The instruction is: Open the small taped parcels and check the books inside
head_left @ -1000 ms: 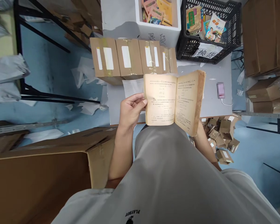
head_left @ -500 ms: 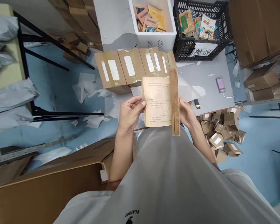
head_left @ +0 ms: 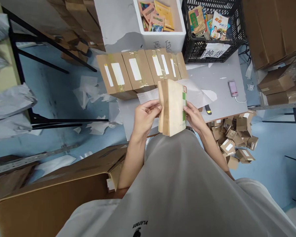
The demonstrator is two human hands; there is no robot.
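Note:
An old book point(head_left: 175, 107) with yellowed pages and a green strip along its right edge is held up above the table's near edge. My left hand point(head_left: 148, 116) pinches its left side, thumb on top. At the right, my right hand point(head_left: 193, 116) grips the edge by the green strip. White sheets point(head_left: 202, 93) lie on the table behind the book. A row of taped cardboard boxes point(head_left: 138, 70) with white labels stands just beyond it.
Past the boxes are a white foam bin point(head_left: 164, 40) and a black crate point(head_left: 199, 51), both holding books. A phone point(head_left: 233, 88) and a cutter point(head_left: 208, 109) lie on the table's right. Small cartons point(head_left: 241, 131) are heaped at right; a large carton point(head_left: 51, 204) stands lower left.
The book was open to a printed page with its brown edge at the right. Now that page is out of sight, and a pale surface with a green strip shows. My left hand has moved slightly right.

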